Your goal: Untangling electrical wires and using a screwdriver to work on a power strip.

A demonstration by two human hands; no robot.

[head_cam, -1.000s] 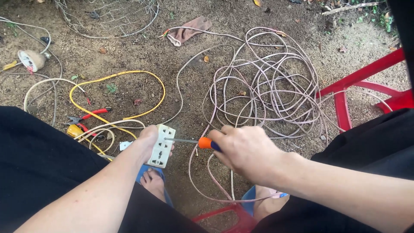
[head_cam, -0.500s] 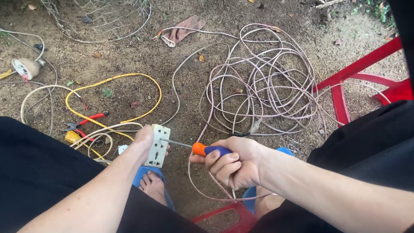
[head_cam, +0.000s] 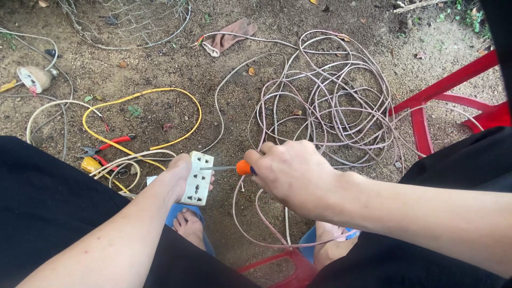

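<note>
Looking down through the head camera, I recorded the left hand (head_cam: 178, 173) closed around a white multi-socket outlet block (head_cam: 197, 178), held upright on its long edge above the dirt, just over a bare foot in a blue sandal (head_cam: 188, 224). The right hand (head_cam: 293, 173) was wrapped tight around a screwdriver (head_cam: 234, 168); only the orange collar and thin metal shaft showed past the fingers. The shaft lay roughly level, and its tip met the upper right side of the outlet block. I could not tell whether the tip sat in a screw head.

Beyond the right hand I noted a large, loose tangle of pale pinkish cable (head_cam: 330, 106) spread over the ground, with one loop trailing down between the feet. A red plastic chair frame (head_cam: 426, 106) stood at the right edge, touching the outer strands of the tangle. To the left of the outlet block lay a yellow wire (head_cam: 144, 98) in an open loop, and just beside it red-handled pliers (head_cam: 106, 146) on the soil. A white round fitting (head_cam: 33, 79) sat near the far left edge, well apart from both hands. A crumpled brownish glove (head_cam: 229, 37) lay at the top, near the end of a cable. Black clothing covered both knees in the foreground.
</note>
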